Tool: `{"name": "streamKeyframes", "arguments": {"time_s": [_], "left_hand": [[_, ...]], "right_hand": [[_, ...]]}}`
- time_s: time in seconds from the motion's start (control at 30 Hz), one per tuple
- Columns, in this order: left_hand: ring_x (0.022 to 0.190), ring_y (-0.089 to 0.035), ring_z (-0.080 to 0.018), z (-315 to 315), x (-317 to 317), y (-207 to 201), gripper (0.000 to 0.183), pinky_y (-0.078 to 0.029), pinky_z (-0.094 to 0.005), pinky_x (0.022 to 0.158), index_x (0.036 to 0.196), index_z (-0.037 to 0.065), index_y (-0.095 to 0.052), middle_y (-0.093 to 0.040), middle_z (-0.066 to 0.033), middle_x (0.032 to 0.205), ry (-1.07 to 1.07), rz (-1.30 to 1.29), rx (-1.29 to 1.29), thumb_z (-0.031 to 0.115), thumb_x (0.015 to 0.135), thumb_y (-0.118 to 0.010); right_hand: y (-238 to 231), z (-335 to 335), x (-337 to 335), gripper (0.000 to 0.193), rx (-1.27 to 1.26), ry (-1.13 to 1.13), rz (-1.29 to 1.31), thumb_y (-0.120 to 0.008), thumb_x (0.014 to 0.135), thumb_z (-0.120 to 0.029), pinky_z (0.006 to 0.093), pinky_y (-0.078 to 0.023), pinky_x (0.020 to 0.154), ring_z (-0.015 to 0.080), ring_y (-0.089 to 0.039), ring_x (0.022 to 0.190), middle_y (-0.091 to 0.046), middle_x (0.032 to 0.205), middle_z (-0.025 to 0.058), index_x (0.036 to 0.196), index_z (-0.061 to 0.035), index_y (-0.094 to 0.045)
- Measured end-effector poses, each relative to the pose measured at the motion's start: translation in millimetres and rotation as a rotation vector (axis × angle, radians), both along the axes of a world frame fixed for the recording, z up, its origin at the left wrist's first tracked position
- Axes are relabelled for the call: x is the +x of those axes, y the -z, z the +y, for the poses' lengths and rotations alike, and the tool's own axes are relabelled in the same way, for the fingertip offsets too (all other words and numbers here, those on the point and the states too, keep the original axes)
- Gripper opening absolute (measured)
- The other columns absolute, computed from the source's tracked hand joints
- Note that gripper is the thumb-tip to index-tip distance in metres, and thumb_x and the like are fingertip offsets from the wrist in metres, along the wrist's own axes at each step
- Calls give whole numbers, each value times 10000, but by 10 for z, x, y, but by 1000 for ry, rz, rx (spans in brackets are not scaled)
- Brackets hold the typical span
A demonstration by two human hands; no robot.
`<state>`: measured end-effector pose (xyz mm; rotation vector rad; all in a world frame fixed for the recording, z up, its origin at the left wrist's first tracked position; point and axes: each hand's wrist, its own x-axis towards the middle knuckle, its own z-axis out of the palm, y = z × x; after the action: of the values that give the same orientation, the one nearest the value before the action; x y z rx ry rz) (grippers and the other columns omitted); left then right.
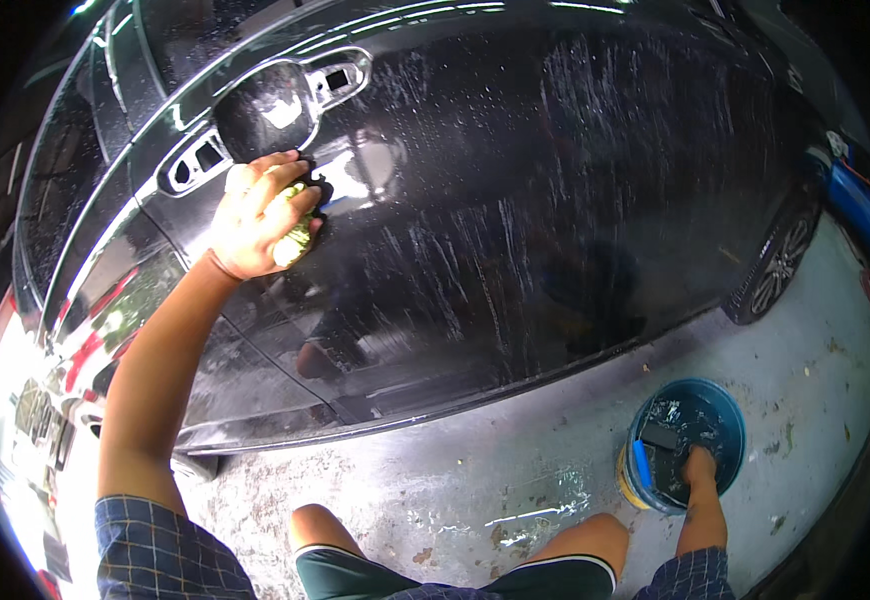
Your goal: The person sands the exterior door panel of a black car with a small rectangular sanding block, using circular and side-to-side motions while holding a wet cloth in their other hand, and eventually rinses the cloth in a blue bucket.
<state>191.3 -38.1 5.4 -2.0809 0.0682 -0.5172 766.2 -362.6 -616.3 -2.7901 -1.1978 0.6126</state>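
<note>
My left hand (255, 220) is pressed to the side of a dark car (485, 230), just below its door handle openings. The fingers are wrapped round a crumpled yellow-green wad (295, 246), seemingly a cloth. Pale streaks and water drops cover the door panel to the right of it. Down on the right, my right hand (698, 466) dips into a blue bucket (738, 425) of dark water, its fingers hidden beneath the surface. Beside that hand, a dark grey block (660, 437) and a flat blue piece (642, 464) show in the bucket.
The bucket stands on a worn, wet grey floor (525, 430) below the car's sill. Something yellow (630, 480) shows at the bucket's left side. A car wheel (777, 262) is beyond it, with a blue object (858, 208) at the far right. My knees are near the lower edge.
</note>
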Motion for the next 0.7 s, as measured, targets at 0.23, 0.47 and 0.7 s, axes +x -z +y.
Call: {"name": "streamKeyframes", "arguments": {"time_s": [0.23, 0.47, 0.7], "left_hand": [[1223, -694, -362, -43, 1001, 972, 368, -551, -514, 991, 1108, 149, -758, -722, -125, 1255, 7, -306, -90, 277, 798, -910], [1264, -624, -352, -85, 2476, 2067, 170, -533, -477, 1092, 989, 203, -708, -653, -75, 1162, 134, -17, -353, 207, 819, -699], [1121, -713, -434, -1283, 3358, 3109, 516, -617, -519, 917, 1340, 129, -593, -674, -177, 1275, 150, -219, -1269, 448, 970, -761]], "right_hand": [[20, -165, 322, 389, 103, 63, -81, -659, 961, -83, 526, -557, 1020, 455, -721, 1140, -749, 1216, 259, 1347, -42, -663], [-62, 56, 27, 492, 345, 60, 93, -583, 957, 35, 525, -510, 1091, 464, -679, 1233, -720, 1299, 279, 1440, -39, -637], [-130, -91, 344, 530, 501, -96, -33, -677, 974, -9, 472, -512, 1092, 457, -656, 1284, -691, 1353, 296, 1493, -41, -572]]}}
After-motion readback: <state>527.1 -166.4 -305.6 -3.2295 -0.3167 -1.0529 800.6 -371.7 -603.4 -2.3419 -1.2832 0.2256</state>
